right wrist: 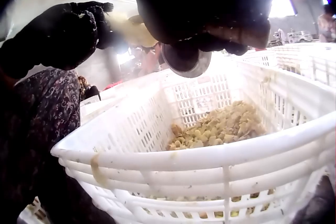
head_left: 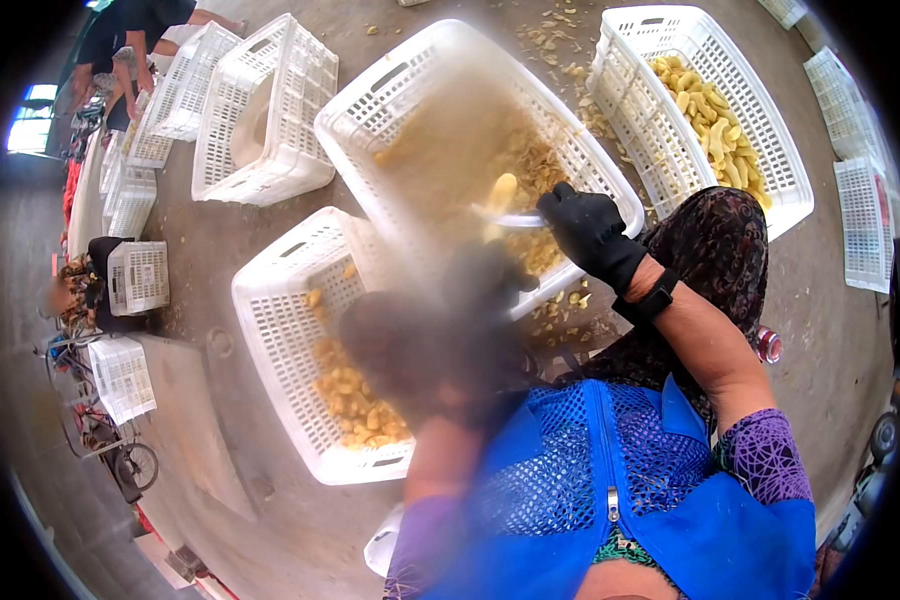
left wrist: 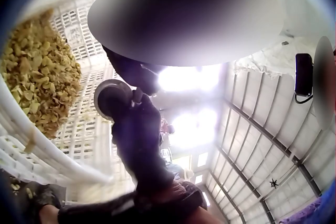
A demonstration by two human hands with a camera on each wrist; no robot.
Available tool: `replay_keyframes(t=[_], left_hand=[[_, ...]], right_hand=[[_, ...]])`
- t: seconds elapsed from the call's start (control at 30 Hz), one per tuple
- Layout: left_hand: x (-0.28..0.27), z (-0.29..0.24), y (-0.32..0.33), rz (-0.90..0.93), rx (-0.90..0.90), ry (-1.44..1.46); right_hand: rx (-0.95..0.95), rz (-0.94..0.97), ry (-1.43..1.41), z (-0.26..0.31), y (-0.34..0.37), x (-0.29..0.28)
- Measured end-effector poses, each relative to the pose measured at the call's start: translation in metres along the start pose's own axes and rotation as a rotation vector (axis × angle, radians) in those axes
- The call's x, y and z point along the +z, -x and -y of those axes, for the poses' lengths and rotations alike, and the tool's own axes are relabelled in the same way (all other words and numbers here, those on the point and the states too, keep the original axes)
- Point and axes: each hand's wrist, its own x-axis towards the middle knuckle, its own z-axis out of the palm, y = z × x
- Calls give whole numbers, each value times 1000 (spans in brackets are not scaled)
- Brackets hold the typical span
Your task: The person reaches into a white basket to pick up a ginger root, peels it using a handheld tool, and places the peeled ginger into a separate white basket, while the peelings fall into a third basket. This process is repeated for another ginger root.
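Observation:
My right hand (head_left: 585, 228), in a black glove, grips a tool with a pale blade (head_left: 518, 220) over a white crate (head_left: 370, 75) of peelings (head_left: 530, 165). A round metal piece (right wrist: 188, 65) shows under that hand in the right wrist view. Close against the blade is an oblong, pale yellow peeled piece of produce (head_left: 502, 190). My left hand (head_left: 485, 275), also gloved in black, is badly blurred in the head view. The right wrist view shows the left hand (right wrist: 65, 35) with its fingers curled at the pale piece (right wrist: 131, 28).
To the right stands a crate (head_left: 625, 80) of peeled yellow pieces (head_left: 710, 120). Another crate (head_left: 270, 330), at lower left, contains smaller yellow chunks (head_left: 345, 390). More white crates (head_left: 215, 170) stand at upper left, near other people. Scraps (head_left: 560, 45) litter the floor.

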Motion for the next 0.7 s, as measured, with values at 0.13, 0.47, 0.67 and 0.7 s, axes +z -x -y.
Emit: replay_keyframes(t=[0.13,0.47,0.67,0.7], left_hand=[[-2,2,2,-48,16,-7],[-13,-3,0,-144,73,-9],[4,-14,-9,37,125,-86],[6,-15,-10,41,134,-96]], right_hand=[[-9,-10,77,-4,1,5],[111,-155,-89,-30,-5,-5],[512,245,-1132,0,-9,-45],[570,344,-1176,1,-9,-52]])
